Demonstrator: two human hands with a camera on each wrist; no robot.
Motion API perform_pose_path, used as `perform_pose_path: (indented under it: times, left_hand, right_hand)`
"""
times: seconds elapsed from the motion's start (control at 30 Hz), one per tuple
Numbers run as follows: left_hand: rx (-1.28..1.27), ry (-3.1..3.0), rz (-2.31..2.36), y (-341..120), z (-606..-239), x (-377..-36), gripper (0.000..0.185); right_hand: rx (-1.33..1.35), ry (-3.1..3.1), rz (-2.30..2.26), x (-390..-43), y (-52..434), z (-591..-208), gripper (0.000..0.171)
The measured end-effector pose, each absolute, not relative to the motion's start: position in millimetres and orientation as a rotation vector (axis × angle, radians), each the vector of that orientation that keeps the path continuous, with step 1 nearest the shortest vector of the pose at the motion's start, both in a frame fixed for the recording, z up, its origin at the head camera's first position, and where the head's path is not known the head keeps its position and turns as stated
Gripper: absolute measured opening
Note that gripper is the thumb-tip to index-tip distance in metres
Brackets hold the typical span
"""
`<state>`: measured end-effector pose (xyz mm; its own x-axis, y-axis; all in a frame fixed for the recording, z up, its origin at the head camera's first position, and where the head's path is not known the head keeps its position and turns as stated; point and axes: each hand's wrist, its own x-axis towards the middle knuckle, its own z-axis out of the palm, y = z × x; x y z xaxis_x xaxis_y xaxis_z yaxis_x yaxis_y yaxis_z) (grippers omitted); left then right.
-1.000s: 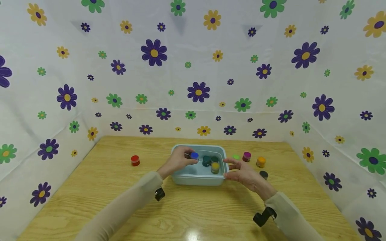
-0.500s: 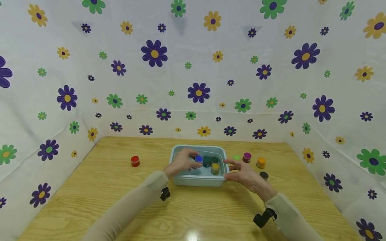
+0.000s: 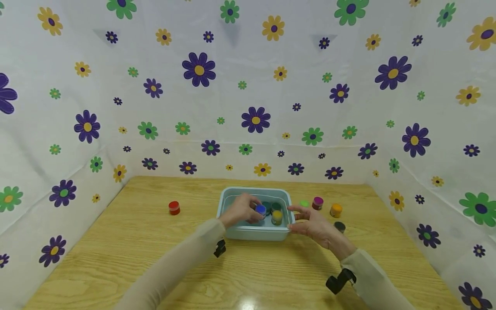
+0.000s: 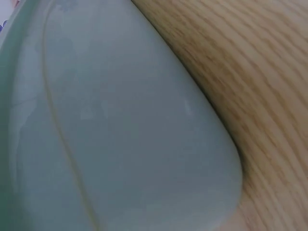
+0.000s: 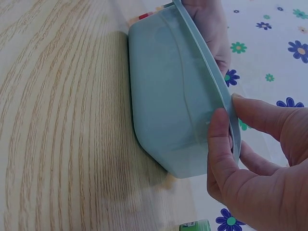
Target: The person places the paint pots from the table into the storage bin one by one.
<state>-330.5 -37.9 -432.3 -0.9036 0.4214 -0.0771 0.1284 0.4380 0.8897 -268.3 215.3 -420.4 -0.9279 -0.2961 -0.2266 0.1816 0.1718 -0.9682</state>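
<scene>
In the head view a light blue plastic tub [image 3: 257, 234] stands at the middle of the table. My left hand [image 3: 240, 210] reaches inside it and grips a small blue paint jar [image 3: 261, 209] between thumb and fingers. Right beside that jar are a dark teal jar [image 3: 267, 207], a dark green jar [image 3: 276, 208] and a yellow jar [image 3: 277, 217]. At the tub's right end, my right hand [image 3: 315, 226] pinches the rim, as the right wrist view also shows. The left wrist view holds only the tub's outer wall [image 4: 134, 120] and wood; the left hand is hidden there.
A red jar [image 3: 174, 208] stands alone left of the tub. Beyond my right hand are a light green jar [image 3: 304, 203], a magenta jar [image 3: 317, 203], an orange jar [image 3: 336, 210] and a blackish jar [image 3: 339, 227]. Flower-patterned cloth [image 3: 248, 94] encloses the wooden table.
My left hand has carried the blue jar rightward and slightly down inside the tub, closer to the other jars. The right hand keeps its place on the rim.
</scene>
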Motion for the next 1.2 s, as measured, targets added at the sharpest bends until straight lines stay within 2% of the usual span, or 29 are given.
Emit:
perform_pose_path:
  times: [0.5,0.77,1.2]
  left_hand:
    - [0.491,2.548,1.291,-26,-435,-330,0.041]
    - [0.499,2.564,1.241,-24,-436,-331,0.035]
    - [0.531,2.671,1.107,-23,-440,-335,0.034]
  right_hand:
    - [-0.101,2.103,-1.794,-268,214,-421,0.065]
    - [-0.102,2.088,-1.805,-269,215,-420,0.065]
    - [-0.108,2.104,-1.787,-268,215,-420,0.066]
